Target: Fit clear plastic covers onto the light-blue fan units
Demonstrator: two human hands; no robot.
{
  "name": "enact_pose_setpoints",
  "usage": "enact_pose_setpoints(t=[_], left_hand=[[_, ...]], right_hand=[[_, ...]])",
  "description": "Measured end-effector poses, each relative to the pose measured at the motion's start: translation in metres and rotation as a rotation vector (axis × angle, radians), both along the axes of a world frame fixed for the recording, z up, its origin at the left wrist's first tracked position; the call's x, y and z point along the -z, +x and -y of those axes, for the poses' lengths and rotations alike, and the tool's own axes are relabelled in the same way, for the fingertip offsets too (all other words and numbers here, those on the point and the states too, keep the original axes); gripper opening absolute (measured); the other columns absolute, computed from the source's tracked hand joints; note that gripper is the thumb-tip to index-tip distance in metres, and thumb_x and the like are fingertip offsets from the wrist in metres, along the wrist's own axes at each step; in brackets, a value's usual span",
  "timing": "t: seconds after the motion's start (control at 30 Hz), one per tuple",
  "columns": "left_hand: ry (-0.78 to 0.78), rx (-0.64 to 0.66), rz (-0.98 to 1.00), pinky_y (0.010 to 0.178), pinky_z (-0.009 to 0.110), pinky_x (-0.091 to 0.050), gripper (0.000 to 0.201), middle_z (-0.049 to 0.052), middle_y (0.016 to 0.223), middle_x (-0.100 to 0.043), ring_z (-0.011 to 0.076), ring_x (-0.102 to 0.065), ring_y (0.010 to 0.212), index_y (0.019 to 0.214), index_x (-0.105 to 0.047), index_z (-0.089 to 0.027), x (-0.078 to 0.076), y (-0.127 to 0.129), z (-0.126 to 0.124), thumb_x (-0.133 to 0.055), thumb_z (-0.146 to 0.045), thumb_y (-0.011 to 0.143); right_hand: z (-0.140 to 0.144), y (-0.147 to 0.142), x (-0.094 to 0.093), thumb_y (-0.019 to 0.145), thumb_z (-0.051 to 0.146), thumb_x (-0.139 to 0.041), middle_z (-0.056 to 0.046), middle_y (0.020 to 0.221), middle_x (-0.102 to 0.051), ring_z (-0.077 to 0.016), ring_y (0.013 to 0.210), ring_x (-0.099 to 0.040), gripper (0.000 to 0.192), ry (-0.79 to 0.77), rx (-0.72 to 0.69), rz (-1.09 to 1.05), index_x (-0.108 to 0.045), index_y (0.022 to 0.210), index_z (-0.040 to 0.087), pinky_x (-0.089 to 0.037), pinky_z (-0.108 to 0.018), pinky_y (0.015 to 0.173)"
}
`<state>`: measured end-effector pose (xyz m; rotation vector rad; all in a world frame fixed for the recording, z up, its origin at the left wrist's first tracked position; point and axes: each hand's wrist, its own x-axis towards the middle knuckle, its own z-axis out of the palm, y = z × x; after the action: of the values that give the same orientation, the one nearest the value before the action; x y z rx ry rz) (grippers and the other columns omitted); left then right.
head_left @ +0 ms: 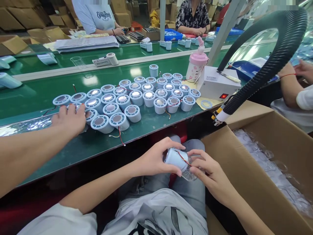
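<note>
My left hand is wrapped around a light-blue cylindrical housing held tilted above my lap. Thin red and yellow wires run along its side. At its right end is a clear plastic cup, which the fingers of my right hand grip. How far the cup and the housing overlap is hard to make out. Beyond my hands, on the green table, several similar blue housings stand in rows with round metallic discs facing up, some with loose wires.
A co-worker's hand reaches in from the left onto the housings. At right, a black flexible hose arches from a white box beside a pink bottle. A cardboard box holds clear plastic cups. People sit across the line.
</note>
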<state>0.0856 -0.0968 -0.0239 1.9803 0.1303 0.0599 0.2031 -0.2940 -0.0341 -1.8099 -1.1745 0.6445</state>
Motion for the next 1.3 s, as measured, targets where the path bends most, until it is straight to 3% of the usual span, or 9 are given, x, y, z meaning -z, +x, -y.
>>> enact_pose_setpoints(t=[0.2,0.33,0.47,0.53,0.6,0.7,0.9,1.1,1.3], left_hand=[[0.008,0.110,0.111,0.106,0.047,-0.040,0.064,0.014,0.146,-0.035,0.0289,-0.053,0.119,0.119,-0.065,-0.025,0.032,-0.002,0.000,-0.085,-0.044,0.061],[-0.106,0.171,0.096,0.107,0.046,-0.039,0.071,0.012,0.137,-0.053,0.0314,-0.048,0.127,0.127,-0.060,-0.027,0.032,0.001,0.002,-0.085,-0.038,0.062],[-0.385,0.147,-0.031,0.093,0.037,-0.050,0.063,0.011,0.126,-0.060,0.0257,-0.059,0.113,0.128,-0.057,-0.024,0.024,0.001,0.008,-0.080,-0.029,0.070],[-0.528,0.090,-0.062,0.093,0.035,-0.050,0.061,0.010,0.126,-0.059,0.0230,-0.059,0.109,0.126,-0.057,-0.023,0.022,-0.001,0.012,-0.079,-0.026,0.070],[-0.656,0.031,-0.070,0.093,0.034,-0.049,0.059,0.009,0.128,-0.056,0.0209,-0.059,0.108,0.125,-0.057,-0.023,0.023,-0.003,0.015,-0.080,-0.025,0.070],[-0.752,0.017,-0.102,0.088,0.033,-0.050,0.061,0.009,0.129,-0.055,0.0200,-0.059,0.105,0.127,-0.055,-0.024,0.023,-0.005,0.016,-0.079,-0.031,0.071],[-0.591,0.084,-0.080,0.097,0.036,-0.048,0.077,0.009,0.136,-0.053,0.0263,-0.055,0.119,0.135,-0.052,-0.028,0.013,-0.007,0.012,-0.084,-0.029,0.066],[-0.453,0.102,-0.005,0.100,0.035,-0.047,0.077,0.008,0.139,-0.054,0.0266,-0.054,0.124,0.134,-0.054,-0.030,0.008,-0.010,0.012,-0.085,-0.021,0.064],[-0.364,0.122,0.015,0.102,0.035,-0.047,0.079,0.008,0.140,-0.053,0.0264,-0.051,0.128,0.136,-0.052,-0.030,0.004,-0.012,0.011,-0.084,-0.021,0.065]], right_hand=[[0.003,0.003,0.003,0.086,0.036,-0.060,-0.011,0.101,-0.059,-0.0270,0.097,-0.064,0.029,0.040,0.204,-0.245,-0.067,0.063,0.019,-0.055,-0.027,0.060],[-0.001,0.010,0.007,0.081,0.040,-0.068,-0.010,0.098,-0.063,-0.0259,0.093,-0.067,0.031,0.079,0.265,-0.482,-0.068,0.059,0.018,-0.059,-0.029,0.064],[-0.002,0.014,0.008,0.082,0.046,-0.068,-0.012,0.106,-0.069,-0.0268,0.092,-0.070,0.032,0.119,0.273,-0.664,-0.073,0.067,0.018,-0.063,-0.033,0.065],[0.000,0.014,0.008,0.081,0.044,-0.070,-0.013,0.121,-0.067,-0.0306,0.106,-0.067,0.024,0.136,0.169,-0.537,-0.076,0.085,0.021,-0.063,-0.039,0.077],[0.005,0.012,0.009,0.079,0.036,-0.075,-0.011,0.134,-0.060,-0.0318,0.121,-0.058,0.030,0.148,0.041,-0.262,-0.072,0.107,0.026,-0.056,-0.044,0.093],[0.012,0.008,0.009,0.080,0.024,-0.074,-0.008,0.138,-0.058,-0.0285,0.124,-0.057,0.040,0.160,-0.034,0.026,-0.064,0.118,0.028,-0.050,-0.042,0.102],[0.017,0.005,0.004,0.082,0.026,-0.073,-0.007,0.136,-0.059,-0.0250,0.121,-0.059,0.036,0.117,-0.010,-0.143,-0.059,0.115,0.028,-0.055,-0.035,0.095],[0.015,0.005,-0.004,0.081,0.028,-0.075,0.002,0.131,-0.061,-0.0153,0.109,-0.063,0.036,0.075,-0.008,-0.374,-0.058,0.112,0.034,-0.054,-0.023,0.091],[0.014,0.006,-0.005,0.081,0.034,-0.075,0.000,0.118,-0.065,-0.0147,0.102,-0.063,0.038,0.023,0.025,-0.595,-0.056,0.114,0.031,-0.054,-0.021,0.085]])
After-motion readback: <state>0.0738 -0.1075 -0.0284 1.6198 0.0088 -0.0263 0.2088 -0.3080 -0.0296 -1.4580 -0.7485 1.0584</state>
